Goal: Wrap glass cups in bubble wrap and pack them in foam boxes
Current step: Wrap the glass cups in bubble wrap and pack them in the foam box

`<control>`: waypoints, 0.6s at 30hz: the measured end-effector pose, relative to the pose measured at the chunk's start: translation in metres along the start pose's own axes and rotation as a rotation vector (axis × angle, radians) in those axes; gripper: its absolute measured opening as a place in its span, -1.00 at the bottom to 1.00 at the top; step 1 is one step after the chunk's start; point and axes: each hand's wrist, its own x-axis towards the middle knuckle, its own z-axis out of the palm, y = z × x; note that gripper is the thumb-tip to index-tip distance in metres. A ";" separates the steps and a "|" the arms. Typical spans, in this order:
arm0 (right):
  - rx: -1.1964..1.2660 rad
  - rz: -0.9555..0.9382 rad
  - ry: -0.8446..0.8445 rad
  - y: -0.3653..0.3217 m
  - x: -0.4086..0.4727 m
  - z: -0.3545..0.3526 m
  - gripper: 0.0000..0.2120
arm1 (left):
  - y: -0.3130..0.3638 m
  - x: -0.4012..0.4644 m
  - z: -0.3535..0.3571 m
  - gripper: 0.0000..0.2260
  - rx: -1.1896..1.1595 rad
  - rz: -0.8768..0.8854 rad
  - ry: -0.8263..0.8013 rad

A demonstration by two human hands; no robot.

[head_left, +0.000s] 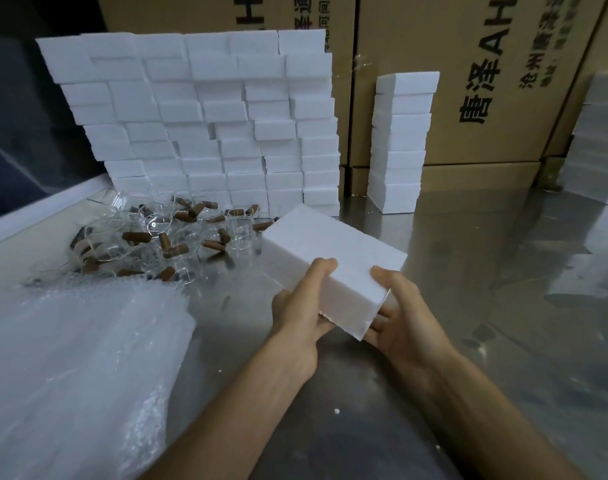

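Observation:
A closed white foam box (333, 258) is held tilted above the metal table at the centre. My left hand (300, 308) grips its near left side, thumb on top. My right hand (404, 318) grips its near right end, thumb against the end face and fingers underneath. A heap of clear glass cups with brown wooden handles (164, 237) lies at the left, behind a thick stack of bubble wrap sheets (77, 368) at the lower left.
A tall wall of stacked white foam boxes (205, 126) stands at the back left. A single column of foam boxes (399, 143) rises right of it, and another stack (597, 140) at the far right. Printed cardboard cartons (486, 81) stand behind. The steel table (503, 306) reflects light.

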 end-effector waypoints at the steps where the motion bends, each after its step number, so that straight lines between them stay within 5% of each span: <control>1: -0.007 -0.005 -0.001 -0.001 0.000 -0.001 -0.37 | 0.003 0.003 0.002 -0.64 0.019 0.010 0.003; 5: 0.055 0.190 -0.031 -0.008 -0.003 -0.002 -0.43 | 0.013 0.017 0.004 -0.67 0.109 0.022 -0.010; 10: 0.157 0.264 0.016 -0.011 -0.004 -0.002 -0.28 | 0.020 0.031 0.011 -0.63 0.194 0.023 -0.026; 15: -0.150 -0.124 0.270 -0.011 0.003 -0.002 0.05 | 0.032 0.043 0.028 -0.65 0.204 -0.009 -0.035; 18: -0.490 -0.474 0.301 -0.014 0.013 -0.005 -0.12 | 0.042 0.051 0.039 -0.62 0.215 -0.032 -0.054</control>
